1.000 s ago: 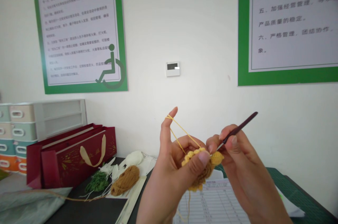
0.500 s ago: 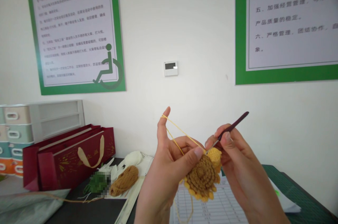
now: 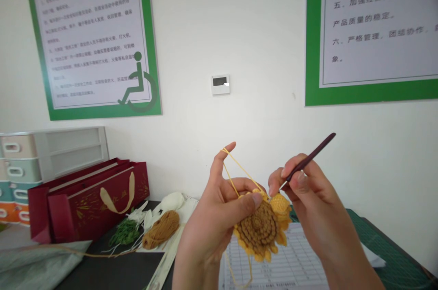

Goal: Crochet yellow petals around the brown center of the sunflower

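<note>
From where I watch, the left hand is closed on the crocheted sunflower. Its thumb presses on the flower's upper edge and its other fingers are behind it. The forefinger stands up, with the yellow yarn looped round its tip. From there the strand runs down, taut, to the top of the flower.

The right hand sits just to the right of the left one. It pinches the crochet hook between thumb and fingers. The hook's metal tip is at the flower's upper rim, between the two thumbs, and its dark handle slants up and away to the right. The sunflower hangs between both hands, brown centre facing me, yellow petals round the edge, and a loose yarn tail drops below it.

Under the hands lies a printed sheet, and a green mat lies beyond the right hand. Well to the left of the left hand, the counter carries a brown skein, green scraps and a red gift bag. A drawer unit stands behind the bag.
</note>
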Action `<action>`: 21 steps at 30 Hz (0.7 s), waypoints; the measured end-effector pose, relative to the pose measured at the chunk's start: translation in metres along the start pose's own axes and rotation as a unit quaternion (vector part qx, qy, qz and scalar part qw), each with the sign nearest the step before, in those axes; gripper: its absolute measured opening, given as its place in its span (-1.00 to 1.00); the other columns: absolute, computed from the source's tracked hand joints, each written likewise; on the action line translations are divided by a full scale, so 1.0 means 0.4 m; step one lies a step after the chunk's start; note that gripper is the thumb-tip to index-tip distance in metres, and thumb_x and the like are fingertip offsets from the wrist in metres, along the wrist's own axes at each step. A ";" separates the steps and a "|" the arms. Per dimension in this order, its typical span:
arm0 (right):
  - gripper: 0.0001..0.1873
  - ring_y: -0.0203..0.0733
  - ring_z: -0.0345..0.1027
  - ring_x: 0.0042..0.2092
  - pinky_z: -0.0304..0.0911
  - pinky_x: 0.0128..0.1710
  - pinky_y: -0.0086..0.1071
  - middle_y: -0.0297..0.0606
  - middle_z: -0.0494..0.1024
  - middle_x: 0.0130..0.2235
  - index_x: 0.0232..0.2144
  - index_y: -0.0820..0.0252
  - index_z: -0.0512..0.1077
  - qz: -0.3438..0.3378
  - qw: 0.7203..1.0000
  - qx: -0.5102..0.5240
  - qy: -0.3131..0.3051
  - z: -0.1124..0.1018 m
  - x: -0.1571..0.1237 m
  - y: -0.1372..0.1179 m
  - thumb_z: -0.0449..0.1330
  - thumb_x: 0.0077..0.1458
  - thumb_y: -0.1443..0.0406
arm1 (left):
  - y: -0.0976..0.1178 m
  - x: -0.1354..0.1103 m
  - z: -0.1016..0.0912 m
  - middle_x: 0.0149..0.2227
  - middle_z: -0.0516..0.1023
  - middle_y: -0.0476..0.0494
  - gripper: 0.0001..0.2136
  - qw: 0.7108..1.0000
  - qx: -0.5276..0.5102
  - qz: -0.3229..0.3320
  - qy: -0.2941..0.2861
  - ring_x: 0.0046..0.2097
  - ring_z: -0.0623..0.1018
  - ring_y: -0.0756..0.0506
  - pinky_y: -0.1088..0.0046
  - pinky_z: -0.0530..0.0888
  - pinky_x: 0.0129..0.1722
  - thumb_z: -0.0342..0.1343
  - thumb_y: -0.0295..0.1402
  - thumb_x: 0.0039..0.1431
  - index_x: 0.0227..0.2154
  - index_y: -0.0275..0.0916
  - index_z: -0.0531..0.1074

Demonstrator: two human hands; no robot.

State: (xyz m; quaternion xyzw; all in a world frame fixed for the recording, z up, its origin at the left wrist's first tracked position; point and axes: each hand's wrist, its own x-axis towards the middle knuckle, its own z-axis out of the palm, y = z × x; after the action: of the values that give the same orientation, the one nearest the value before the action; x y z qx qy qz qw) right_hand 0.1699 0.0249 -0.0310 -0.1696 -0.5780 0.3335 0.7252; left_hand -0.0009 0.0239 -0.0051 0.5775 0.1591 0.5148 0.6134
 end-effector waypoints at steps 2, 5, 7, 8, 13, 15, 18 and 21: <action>-0.78 -0.24 0.45 -0.34 0.29 -0.25 -0.38 -0.36 0.59 -0.42 -0.27 0.03 0.43 -0.034 0.999 -0.016 -0.027 -0.010 0.001 -0.001 0.17 0.35 0.07 | 0.000 0.001 0.001 -0.33 0.64 -0.09 0.01 1.000 -0.005 -0.007 -0.001 -0.36 0.56 -0.08 0.40 0.36 -0.30 0.41 -0.47 0.11 0.44 0.04 -0.15; -0.83 -0.21 0.47 -0.32 0.33 -0.25 -0.35 -0.34 0.61 -0.38 -0.23 0.01 0.44 -0.092 0.992 -0.059 -0.061 -0.024 0.002 -0.006 0.15 0.37 0.10 | -0.001 0.002 0.003 -0.33 0.64 -0.08 0.00 1.000 -0.010 -0.012 -0.001 -0.38 0.55 -0.06 0.41 0.36 -0.31 0.41 -0.48 0.11 0.43 0.03 -0.13; -0.84 -0.19 0.49 -0.31 0.36 -0.25 -0.32 -0.33 0.62 -0.36 -0.21 0.00 0.45 -0.123 0.985 -0.103 -0.070 -0.032 0.001 -0.012 0.13 0.39 0.13 | -0.001 0.002 0.004 -0.34 0.64 -0.08 0.00 1.000 -0.006 -0.013 0.003 -0.40 0.54 -0.05 0.43 0.35 -0.32 0.42 -0.48 0.10 0.43 0.01 -0.12; -0.85 -0.19 0.50 -0.31 0.37 -0.25 -0.32 -0.32 0.62 -0.35 -0.20 0.00 0.45 -0.134 0.981 -0.123 -0.072 -0.035 0.000 -0.016 0.12 0.40 0.14 | -0.001 0.003 0.005 -0.35 0.64 -0.08 0.00 1.000 -0.006 -0.012 0.005 -0.40 0.54 -0.04 0.44 0.34 -0.33 0.43 -0.47 0.09 0.44 0.00 -0.11; -0.86 -0.22 0.52 -0.26 0.39 -0.22 -0.33 -0.34 0.60 -0.30 -0.16 -0.01 0.42 -0.173 0.962 -0.183 -0.106 -0.047 -0.009 -0.029 0.06 0.44 0.23 | -0.002 0.005 0.008 -0.36 0.64 -0.05 0.00 1.000 -0.012 -0.011 0.012 -0.43 0.52 -0.01 0.47 0.33 -0.35 0.44 -0.49 0.08 0.43 -0.01 -0.09; -0.85 -0.22 0.50 -0.24 0.38 -0.21 -0.32 -0.35 0.59 -0.29 -0.16 -0.03 0.41 -0.175 0.960 -0.186 -0.114 -0.046 -0.011 -0.033 0.04 0.45 0.23 | 0.000 0.004 0.009 -0.36 0.64 -0.05 -0.01 1.000 -0.014 -0.012 0.009 -0.44 0.50 0.00 0.48 0.34 -0.35 0.43 -0.51 0.09 0.42 -0.03 -0.10; -0.84 -0.22 0.48 -0.22 0.35 -0.20 -0.30 -0.36 0.58 -0.29 -0.16 -0.04 0.40 -0.175 0.959 -0.189 -0.116 -0.042 -0.011 -0.035 0.02 0.46 0.24 | 0.000 0.005 0.010 -0.37 0.64 -0.05 -0.03 1.000 -0.020 -0.010 0.004 -0.41 0.51 0.00 0.48 0.37 -0.33 0.41 -0.54 0.11 0.41 -0.07 -0.12; -0.83 -0.20 0.48 -0.22 0.34 -0.20 -0.27 -0.34 0.57 -0.29 -0.16 -0.04 0.39 -0.184 0.954 -0.204 -0.120 -0.040 -0.010 -0.037 0.00 0.46 0.25 | -0.002 0.006 0.009 -0.37 0.64 -0.05 -0.04 1.000 -0.021 -0.013 0.002 -0.42 0.52 -0.01 0.46 0.38 -0.33 0.40 -0.53 0.12 0.41 -0.07 -0.12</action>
State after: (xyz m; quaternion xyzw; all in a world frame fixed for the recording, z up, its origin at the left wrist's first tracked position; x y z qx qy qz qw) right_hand 0.1891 0.0139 -0.0290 -0.1633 -0.7378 0.0877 0.6491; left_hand 0.0034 0.0240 -0.0038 0.5617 0.1570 0.5112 0.6313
